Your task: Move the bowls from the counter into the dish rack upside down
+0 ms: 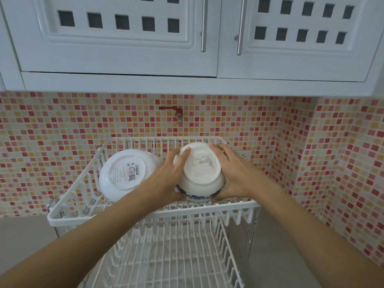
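Note:
A white wire dish rack (68, 206) with two tiers stands against the tiled wall. On the left of its upper tier a plain white bowl (124, 173) rests upside down, tilted, its labelled base facing me. To the right, a white bowl with a blue pattern near its rim (200, 173) is upside down over the upper tier. My left hand (170, 177) grips its left side and my right hand (230, 173) grips its right side.
White wall cupboards with long metal handles (203, 26) hang low above the rack. A small red tap (176, 113) sticks out of the mosaic wall behind it. The rack's lower tier (166, 256) lies under my forearms. Grey counter runs on both sides.

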Demonstrator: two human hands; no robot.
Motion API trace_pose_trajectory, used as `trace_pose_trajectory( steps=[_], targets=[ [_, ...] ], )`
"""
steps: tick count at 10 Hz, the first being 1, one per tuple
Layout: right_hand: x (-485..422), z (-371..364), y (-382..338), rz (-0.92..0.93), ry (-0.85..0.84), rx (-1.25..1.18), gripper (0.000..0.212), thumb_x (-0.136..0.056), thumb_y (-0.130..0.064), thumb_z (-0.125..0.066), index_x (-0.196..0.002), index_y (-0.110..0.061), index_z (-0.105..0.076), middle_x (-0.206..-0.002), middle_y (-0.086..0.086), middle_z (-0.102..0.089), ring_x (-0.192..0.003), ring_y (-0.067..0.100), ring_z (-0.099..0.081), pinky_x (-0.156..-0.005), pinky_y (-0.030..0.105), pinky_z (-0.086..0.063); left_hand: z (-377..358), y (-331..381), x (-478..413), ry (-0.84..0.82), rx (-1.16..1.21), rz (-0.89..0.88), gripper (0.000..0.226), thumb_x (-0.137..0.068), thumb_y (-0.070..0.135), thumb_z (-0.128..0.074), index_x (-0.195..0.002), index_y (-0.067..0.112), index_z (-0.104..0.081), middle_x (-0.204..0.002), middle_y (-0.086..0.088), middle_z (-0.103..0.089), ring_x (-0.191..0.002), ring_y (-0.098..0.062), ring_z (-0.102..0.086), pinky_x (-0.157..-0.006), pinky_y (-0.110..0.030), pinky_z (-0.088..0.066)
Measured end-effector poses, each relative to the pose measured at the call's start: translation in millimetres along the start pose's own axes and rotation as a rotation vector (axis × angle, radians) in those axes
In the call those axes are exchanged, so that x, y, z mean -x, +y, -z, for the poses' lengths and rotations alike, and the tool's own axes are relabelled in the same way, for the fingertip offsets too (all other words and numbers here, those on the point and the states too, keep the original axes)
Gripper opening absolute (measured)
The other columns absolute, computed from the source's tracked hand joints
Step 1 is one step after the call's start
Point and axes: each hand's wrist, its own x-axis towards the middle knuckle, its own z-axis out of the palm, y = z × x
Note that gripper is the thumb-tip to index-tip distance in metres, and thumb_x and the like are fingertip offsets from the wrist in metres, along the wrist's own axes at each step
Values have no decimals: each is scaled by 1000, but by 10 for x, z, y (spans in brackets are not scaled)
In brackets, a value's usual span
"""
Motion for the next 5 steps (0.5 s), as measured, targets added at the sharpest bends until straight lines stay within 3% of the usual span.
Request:
trace_pose_trajectory(
  steps=[3, 4, 5],
  targets=[
    [-17, 0, -14, -8, -2, -27, 139, -42, -76, -73, -148, -33, 6, -156, -9, -3, -143, 21, -18, -107, 47, -40, -18, -7, 18, -25, 37, 40, 120, -73, 24, -78, -150, 16, 14, -157, -16, 1, -141, -35, -24, -109, -38, -38],
    [28, 60, -28, -25, -36, -47, 141, -43, -81, -70, -149, -31, 8, -159, -9, 4, -146, 19, -10, -113, 46, -32, 15, 35, 34, -74, 55, 48, 120, -78, 19, -74, -147, 19, 23, -158, -18, 14, -146, -36, -8, -115, -42, -28],
    [66, 88, -32, -49, -45, -103, 140, -46, -81, -69, -149, -31, 11, -159, -11, 9, -147, 15, -2, -115, 42, -22, 61, 60, 68, -88, 114, 60, 117, -81, 19, -71, -145, 21, 26, -157, -15, 21, -147, -34, -5, -115, -40, -28]
  ],
)
